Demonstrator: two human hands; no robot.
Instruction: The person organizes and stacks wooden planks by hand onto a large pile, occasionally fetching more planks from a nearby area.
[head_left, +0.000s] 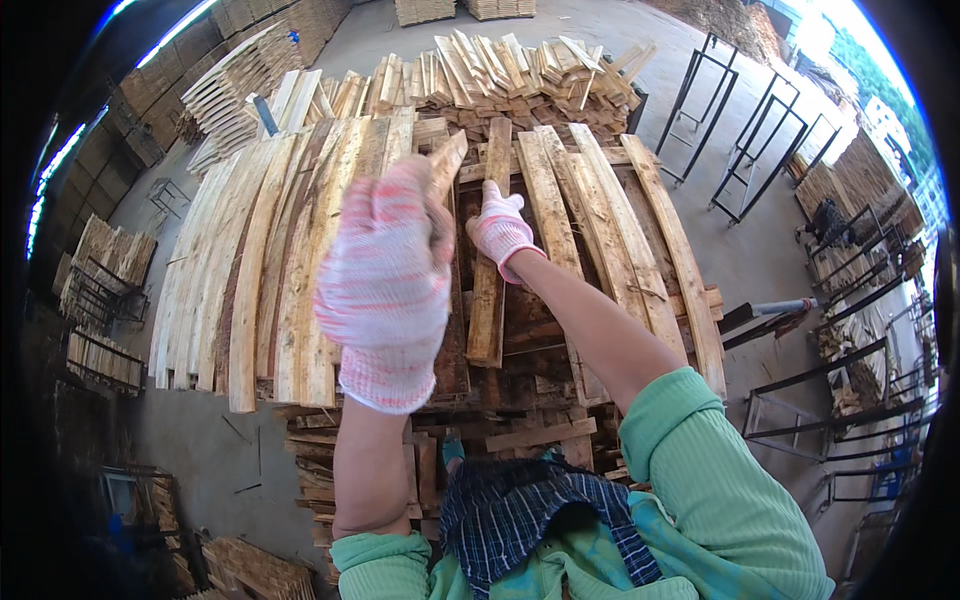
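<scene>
My right hand (501,225), in a white and pink knitted glove, grips a narrow brown wooden board (487,325) around its middle, with the thumb lying along its top. This board lies lengthwise over the stack. Closer to the camera, my left hand (388,275) is raised in a matching glove, its fingers curled closed. Just past those fingers a short slanted length of wood (449,160) shows; whether the hand holds it is hidden. Left of my hands lies a row of pale boards (265,260) side by side. More boards (625,235) lie spaced apart on the right.
Beyond the stack is a jumbled heap of short boards (490,75). Black metal frames (700,110) stand at the far right, and more racks (840,400) line the right side. Tall wood stacks (235,90) rise at the far left. Concrete floor (215,450) shows at the left.
</scene>
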